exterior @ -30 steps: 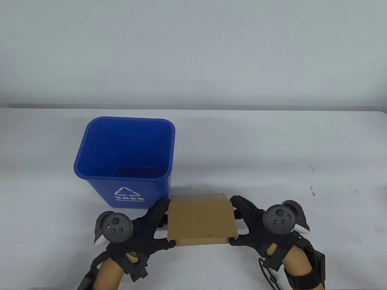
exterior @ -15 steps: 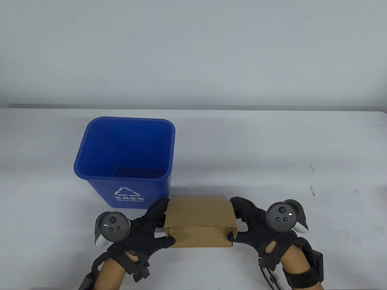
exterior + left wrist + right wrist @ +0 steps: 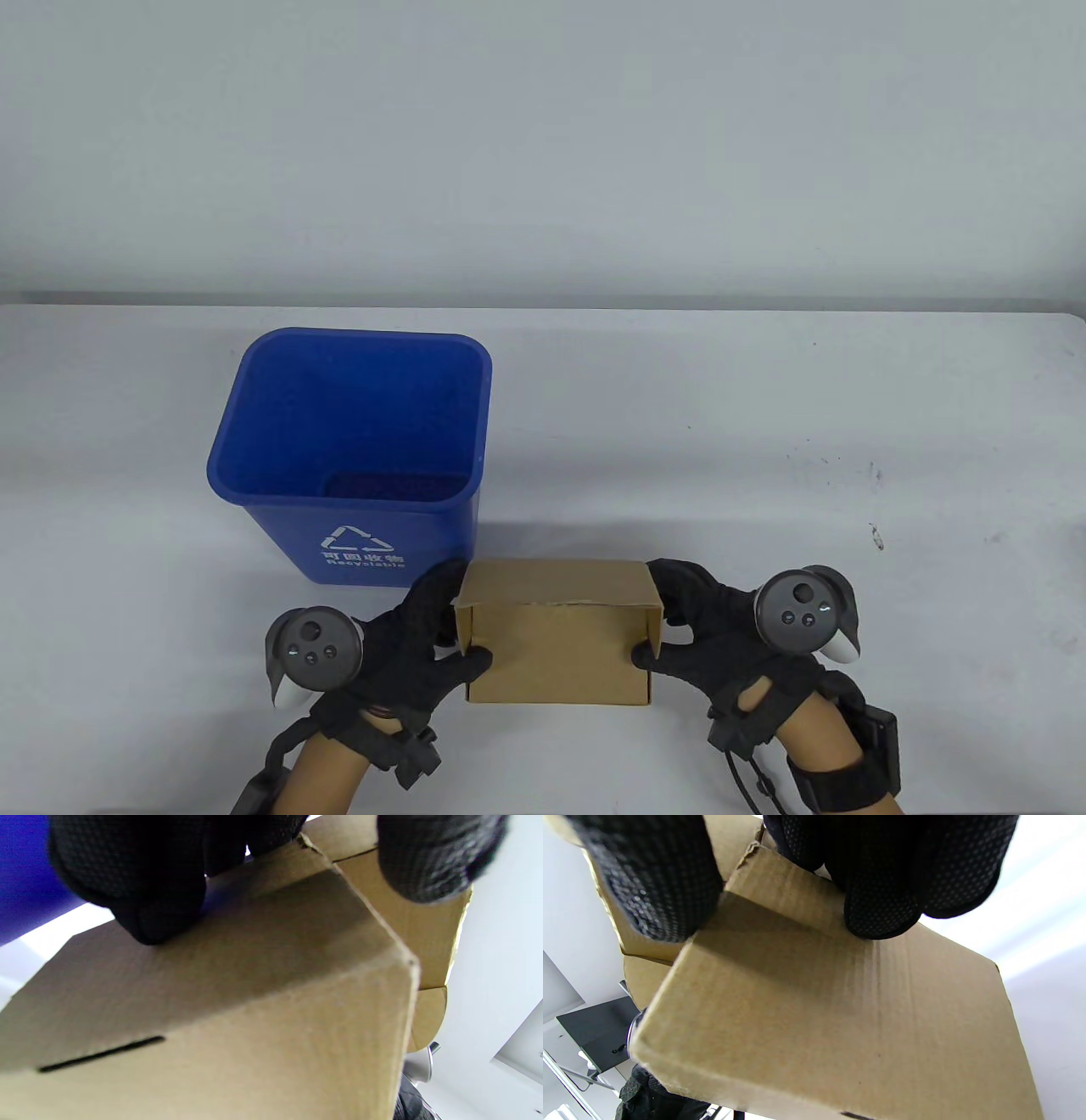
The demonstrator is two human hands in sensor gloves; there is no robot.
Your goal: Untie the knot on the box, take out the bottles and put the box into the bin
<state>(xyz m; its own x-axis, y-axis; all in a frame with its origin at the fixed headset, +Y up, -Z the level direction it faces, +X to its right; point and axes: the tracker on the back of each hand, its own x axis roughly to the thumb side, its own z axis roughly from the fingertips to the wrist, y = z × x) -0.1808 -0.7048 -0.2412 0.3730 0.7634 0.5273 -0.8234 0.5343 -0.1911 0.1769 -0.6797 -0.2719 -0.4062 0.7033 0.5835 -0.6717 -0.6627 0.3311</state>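
A closed brown cardboard box (image 3: 556, 641) sits near the table's front edge, just right of the blue recycling bin (image 3: 352, 454). My left hand (image 3: 424, 641) grips the box's left end, thumb on the near face and fingers behind. My right hand (image 3: 691, 628) grips its right end the same way. In the left wrist view the box (image 3: 237, 1001) fills the frame under my fingers (image 3: 140, 895). In the right wrist view the box (image 3: 848, 1014) lies under my fingers (image 3: 882, 887). No string, knot or bottles show in any view.
The bin stands open with a dark patch at its bottom, its recycling logo facing me. White tabletop (image 3: 764, 441) stretches to the right and behind the box, with a few small dark specks (image 3: 876, 536) on the right.
Both hands have rolled the box toward me, so a different broad face now looks at the camera. The hands have slid slightly nearer. The bin has not moved.
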